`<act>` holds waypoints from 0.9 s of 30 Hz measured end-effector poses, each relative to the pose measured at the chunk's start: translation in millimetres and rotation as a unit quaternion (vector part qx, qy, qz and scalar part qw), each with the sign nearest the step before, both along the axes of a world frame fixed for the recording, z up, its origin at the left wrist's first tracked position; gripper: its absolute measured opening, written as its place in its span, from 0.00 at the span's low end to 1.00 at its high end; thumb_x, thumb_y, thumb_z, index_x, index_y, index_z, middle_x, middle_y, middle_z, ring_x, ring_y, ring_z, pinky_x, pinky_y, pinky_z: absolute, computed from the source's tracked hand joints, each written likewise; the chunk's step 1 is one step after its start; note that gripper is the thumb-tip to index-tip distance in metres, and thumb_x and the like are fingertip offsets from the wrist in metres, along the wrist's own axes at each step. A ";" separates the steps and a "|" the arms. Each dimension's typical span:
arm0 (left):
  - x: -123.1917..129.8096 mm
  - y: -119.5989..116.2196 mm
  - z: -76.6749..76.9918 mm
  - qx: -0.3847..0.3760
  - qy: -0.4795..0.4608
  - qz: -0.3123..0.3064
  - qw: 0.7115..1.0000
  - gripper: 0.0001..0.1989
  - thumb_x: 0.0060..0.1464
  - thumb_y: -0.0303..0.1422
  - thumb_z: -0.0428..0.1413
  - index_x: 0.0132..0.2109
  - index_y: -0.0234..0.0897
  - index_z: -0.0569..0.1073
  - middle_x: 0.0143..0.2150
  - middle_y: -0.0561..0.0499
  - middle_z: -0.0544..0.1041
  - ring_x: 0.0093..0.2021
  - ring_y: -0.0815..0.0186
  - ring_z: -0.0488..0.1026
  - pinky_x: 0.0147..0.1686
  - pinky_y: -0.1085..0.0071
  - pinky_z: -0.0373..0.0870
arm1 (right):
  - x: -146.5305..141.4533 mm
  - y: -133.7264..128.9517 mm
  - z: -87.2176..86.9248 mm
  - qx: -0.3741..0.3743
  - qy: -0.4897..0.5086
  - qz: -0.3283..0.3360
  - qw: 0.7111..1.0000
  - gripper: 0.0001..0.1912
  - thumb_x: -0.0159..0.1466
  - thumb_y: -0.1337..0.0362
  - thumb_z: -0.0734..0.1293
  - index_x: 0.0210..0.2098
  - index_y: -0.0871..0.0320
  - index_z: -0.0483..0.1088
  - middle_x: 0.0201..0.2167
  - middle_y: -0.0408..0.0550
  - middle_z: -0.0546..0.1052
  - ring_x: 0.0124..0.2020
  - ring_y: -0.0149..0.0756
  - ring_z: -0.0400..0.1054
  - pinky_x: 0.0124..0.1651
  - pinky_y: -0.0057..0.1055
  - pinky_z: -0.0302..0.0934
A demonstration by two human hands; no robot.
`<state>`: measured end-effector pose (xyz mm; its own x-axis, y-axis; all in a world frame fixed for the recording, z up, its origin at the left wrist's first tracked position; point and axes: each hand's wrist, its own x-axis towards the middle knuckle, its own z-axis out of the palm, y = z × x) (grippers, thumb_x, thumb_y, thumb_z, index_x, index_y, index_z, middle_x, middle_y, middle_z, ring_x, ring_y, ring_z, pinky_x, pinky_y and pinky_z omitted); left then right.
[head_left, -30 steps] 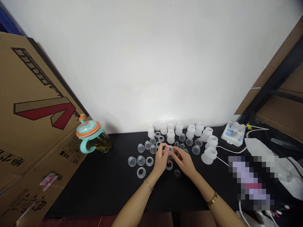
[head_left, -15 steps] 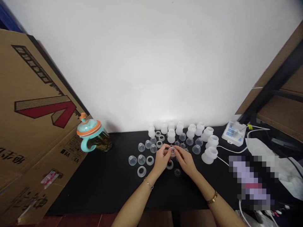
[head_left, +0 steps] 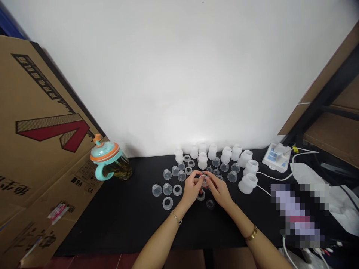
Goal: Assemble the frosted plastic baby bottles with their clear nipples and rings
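Note:
Between my left hand [head_left: 192,188] and my right hand [head_left: 220,189], the fingertips of both pinch one small clear ring-shaped part [head_left: 204,181]. Just below my fingers, a translucent ring [head_left: 201,195] lies on the black table, with a clear nipple-like piece [head_left: 210,204] to its right. Left of my hands are several clear domed caps [head_left: 167,189] and translucent rings [head_left: 167,203]. More domed caps [head_left: 232,176] and small clear pieces lie beyond and right of my hands. Several white bottles [head_left: 202,160] stand in a curved row behind them.
A teal-lidded jug [head_left: 112,160] with dark contents stands at the left beside a large cardboard box [head_left: 50,130]. At the right are a white power strip [head_left: 277,157], white cables and crumpled white plastic [head_left: 307,181]. A white wall [head_left: 179,74] rises behind the black table [head_left: 126,220].
The view has shifted very slightly. Both hands stay in nearly the same place, and the small clear part between my fingertips has tilted a little.

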<state>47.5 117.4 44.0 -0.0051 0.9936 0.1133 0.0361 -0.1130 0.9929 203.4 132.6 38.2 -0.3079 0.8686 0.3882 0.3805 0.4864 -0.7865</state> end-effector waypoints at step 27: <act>-0.9 -5.8 5.7 0.041 0.024 0.058 0.997 0.17 0.63 0.49 0.51 0.45 0.39 0.68 0.24 0.57 0.69 0.19 0.71 0.65 0.20 0.77 0.62 | -2.2 -0.9 -4.8 0.016 -0.019 0.026 0.999 0.25 0.71 0.54 0.61 0.65 0.56 0.62 0.38 0.49 0.78 0.25 0.34 0.68 0.30 0.31 0.65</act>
<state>46.7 111.6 49.7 -0.1129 0.9739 0.1968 0.1010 -0.1858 0.9774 201.2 131.8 33.5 -0.3666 0.8386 0.4029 0.3829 0.5307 -0.7561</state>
